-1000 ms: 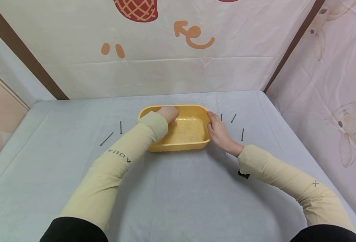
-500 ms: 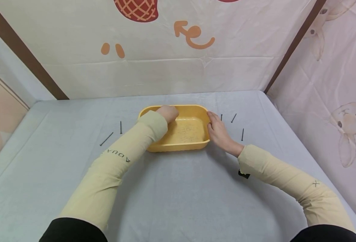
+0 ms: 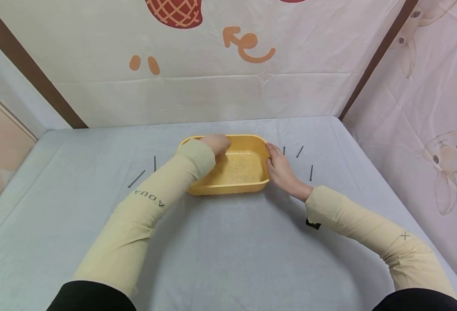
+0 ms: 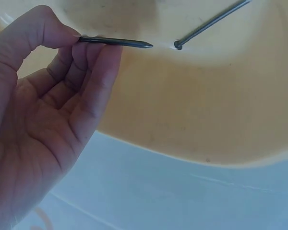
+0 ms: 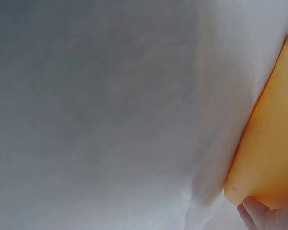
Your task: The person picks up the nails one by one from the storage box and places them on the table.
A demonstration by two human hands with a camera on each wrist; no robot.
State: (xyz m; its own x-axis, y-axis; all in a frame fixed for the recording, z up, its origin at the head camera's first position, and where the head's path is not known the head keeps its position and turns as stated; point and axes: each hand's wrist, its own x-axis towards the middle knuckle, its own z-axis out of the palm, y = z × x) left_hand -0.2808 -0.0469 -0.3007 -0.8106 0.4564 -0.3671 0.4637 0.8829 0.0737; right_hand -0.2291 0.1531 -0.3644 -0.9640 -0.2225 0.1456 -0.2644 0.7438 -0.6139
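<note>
A dark metal nail (image 4: 129, 43) is pinched between the thumb and fingers of my left hand (image 3: 217, 144), its point sticking out past the fingertips. The hand is over the left part of a yellow plastic tray (image 3: 228, 189). In the left wrist view, another nail (image 4: 211, 25) lies in the tray, its head close to the held nail's point. My right hand (image 3: 284, 172) rests against the tray's right end, with fairly straight fingers and the thumb at the rim. The right wrist view catches only its fingertips (image 5: 255, 205) on the tray's outer wall.
To the tray's left, two nails lie on the blue-grey cloth, one a slanted nail (image 3: 137, 178). On the right are three more, among them an upright-lying nail (image 3: 311, 172). A printed curtain (image 3: 212, 95) hangs behind the table (image 3: 228, 259).
My left hand and forearm have shifted very slightly, with the sleeve now covering more of one left-side nail. My right hand and the tray stay put.
</note>
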